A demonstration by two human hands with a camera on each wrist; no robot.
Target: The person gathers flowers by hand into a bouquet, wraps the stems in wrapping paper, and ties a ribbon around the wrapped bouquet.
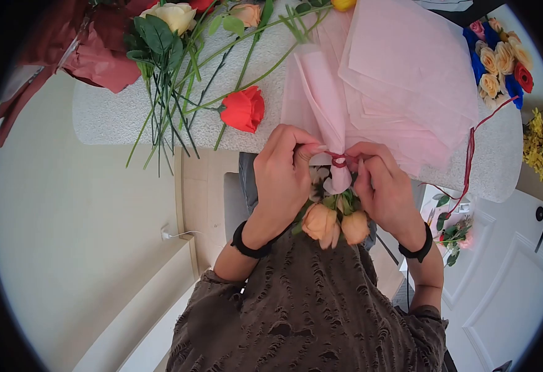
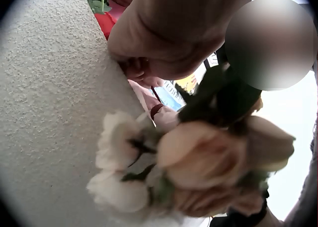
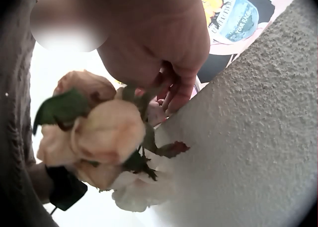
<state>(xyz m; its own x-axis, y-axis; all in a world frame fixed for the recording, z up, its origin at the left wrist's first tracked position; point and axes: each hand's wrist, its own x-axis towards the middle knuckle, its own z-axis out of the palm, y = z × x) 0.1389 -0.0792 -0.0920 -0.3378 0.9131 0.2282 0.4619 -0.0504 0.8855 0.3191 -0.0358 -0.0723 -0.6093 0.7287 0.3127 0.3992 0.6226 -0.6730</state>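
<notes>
A small bouquet wrapped in pale pink paper [image 1: 325, 99] lies across the table's near edge, its blooms toward the person. Peach roses [image 1: 320, 224] hang past the edge, with white flowers [image 2: 118, 142] beside them in the left wrist view. A dark red ribbon [image 1: 338, 160] circles the gathered paper above the blooms. My left hand [image 1: 284, 170] pinches one end of it between thumb and finger, on the left of the bundle. On the right, my right hand [image 1: 383, 186] pinches the ribbon's other side, fingers curled close to the knot.
Loose stems with a cream rose [image 1: 175, 17] and a red rose [image 1: 243, 110] lie on the left of the textured white table [image 1: 107, 118]. Pink paper sheets [image 1: 408, 68] are stacked at the right. A long red ribbon tail [image 1: 470, 152] hangs over the right edge.
</notes>
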